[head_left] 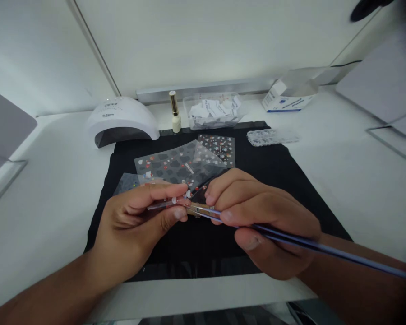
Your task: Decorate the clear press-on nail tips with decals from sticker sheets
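My left hand (131,225) pinches a small clear sticker sheet (162,205) with red and white pictures between thumb and fingers, seen nearly edge-on. My right hand (267,221) is closed around slim purple-blue tweezers (291,241), whose two pale prongs meet beside the left fingertips. Whether the tips grip a sticker is too small to tell. Beneath the hands lie a large clear sticker sheet (169,160) with red and white figures, a smaller patterned sheet (225,149) and another sheet (123,183) partly covered by my left hand.
A black cloth (196,253) covers the middle of the white table (47,203). Along the back stand a white nail lamp (123,117), a nail polish bottle (176,119), a clear tub of white packets (213,115) and an opened box (287,97). A clear lumpy strip (267,136) lies right.
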